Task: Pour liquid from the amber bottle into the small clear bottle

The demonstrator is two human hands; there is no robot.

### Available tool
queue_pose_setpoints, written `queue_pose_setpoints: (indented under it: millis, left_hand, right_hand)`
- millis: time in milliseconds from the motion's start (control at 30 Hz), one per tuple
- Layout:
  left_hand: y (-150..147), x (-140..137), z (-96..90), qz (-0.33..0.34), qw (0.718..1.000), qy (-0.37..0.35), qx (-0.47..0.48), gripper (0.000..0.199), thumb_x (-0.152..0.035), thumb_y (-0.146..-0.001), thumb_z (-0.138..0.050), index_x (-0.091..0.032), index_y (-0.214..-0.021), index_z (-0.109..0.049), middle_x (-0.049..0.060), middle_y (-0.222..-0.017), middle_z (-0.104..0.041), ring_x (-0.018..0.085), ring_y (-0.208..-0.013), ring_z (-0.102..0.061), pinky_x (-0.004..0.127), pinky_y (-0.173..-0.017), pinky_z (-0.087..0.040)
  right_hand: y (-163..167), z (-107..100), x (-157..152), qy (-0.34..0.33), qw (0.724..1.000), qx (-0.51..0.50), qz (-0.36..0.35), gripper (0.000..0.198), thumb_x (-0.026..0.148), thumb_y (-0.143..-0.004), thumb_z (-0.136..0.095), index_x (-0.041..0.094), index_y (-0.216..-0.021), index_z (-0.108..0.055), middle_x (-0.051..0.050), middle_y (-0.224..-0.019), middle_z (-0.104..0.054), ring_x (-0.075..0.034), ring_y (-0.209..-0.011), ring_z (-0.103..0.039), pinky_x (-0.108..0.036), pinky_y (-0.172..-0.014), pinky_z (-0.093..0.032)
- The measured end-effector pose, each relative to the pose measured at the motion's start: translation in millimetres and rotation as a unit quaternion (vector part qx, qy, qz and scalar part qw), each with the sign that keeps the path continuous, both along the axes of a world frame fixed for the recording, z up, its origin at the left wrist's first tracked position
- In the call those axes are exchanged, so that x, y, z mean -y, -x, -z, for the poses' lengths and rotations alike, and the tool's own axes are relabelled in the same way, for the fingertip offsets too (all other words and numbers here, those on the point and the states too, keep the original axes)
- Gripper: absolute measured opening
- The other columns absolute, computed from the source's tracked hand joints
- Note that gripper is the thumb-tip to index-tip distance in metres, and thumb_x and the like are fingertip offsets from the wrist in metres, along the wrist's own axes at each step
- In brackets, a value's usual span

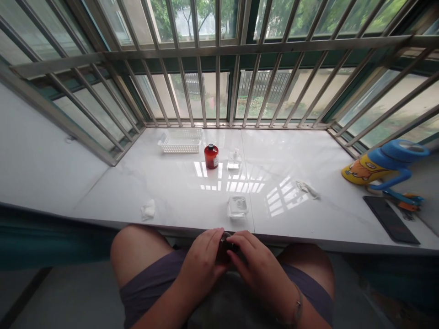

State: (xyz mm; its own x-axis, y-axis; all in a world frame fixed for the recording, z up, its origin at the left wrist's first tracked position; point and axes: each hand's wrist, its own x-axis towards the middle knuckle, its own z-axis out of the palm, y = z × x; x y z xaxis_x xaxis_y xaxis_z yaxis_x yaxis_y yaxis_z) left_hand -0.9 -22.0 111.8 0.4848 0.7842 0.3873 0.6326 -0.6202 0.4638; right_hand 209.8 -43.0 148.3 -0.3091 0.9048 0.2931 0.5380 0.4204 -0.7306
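Low over my lap, just in front of the ledge's edge, my left hand (205,256) is wrapped round a small dark brown bottle (223,249). The fingers of my right hand (249,252) pinch a dark part at the bottle's right side, perhaps its cap; most of it is hidden. On the ledge ahead lies a clear square glass container (238,207). Farther back, a red-brown bottle (211,156) with a dark cap and a pale label stands upright, beside a small clear glass bottle (234,159).
A white perforated basket (180,141) sits at the back left of the white ledge (178,192). Crumpled white tissue (148,209) lies front left, another white piece (307,188) to the right. At far right are a blue-yellow flask (380,162) and a black phone (391,220). Window bars close the back.
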Motion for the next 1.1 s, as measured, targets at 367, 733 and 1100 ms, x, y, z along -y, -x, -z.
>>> queue_pose_setpoints:
  millis: [367,733,1100]
  left_hand:
    - [-1,2,7.4,0.002,1.0,0.001,-0.023,0.073,-0.011,-0.088,-0.071,-0.019,-0.156,-0.046,0.018,-0.142,-0.068,0.035,-0.129,-0.068,0.055,-0.108,-0.063]
    - [0,3,4.9,0.008,1.0,0.004,-0.01,0.068,-0.019,-0.09,-0.076,-0.018,-0.153,-0.049,0.017,-0.138,-0.07,0.034,-0.124,-0.071,0.05,-0.105,-0.065]
    - [-1,4,10.7,0.026,0.999,0.032,-0.005,0.071,-0.015,-0.086,-0.078,-0.018,-0.151,-0.05,0.017,-0.139,-0.069,0.034,-0.126,-0.07,0.052,-0.107,-0.064]
  right_hand:
    - [-2,2,2,-0.005,0.998,0.043,-0.043,0.058,0.002,-0.097,-0.057,0.028,-0.148,-0.05,-0.01,-0.133,-0.066,-0.026,-0.121,-0.068,-0.046,-0.107,-0.063]
    - [-9,-5,-6,-0.051,0.99,0.077,-0.109,0.038,0.003,-0.1,-0.06,0.022,-0.133,-0.06,-0.008,-0.126,-0.071,-0.024,-0.108,-0.067,-0.042,-0.098,-0.063]
    - [-8,-4,-4,0.064,0.991,0.105,-0.053,0.067,0.008,-0.088,-0.082,0.024,-0.146,-0.052,-0.009,-0.129,-0.067,-0.027,-0.112,-0.07,-0.046,-0.101,-0.065]
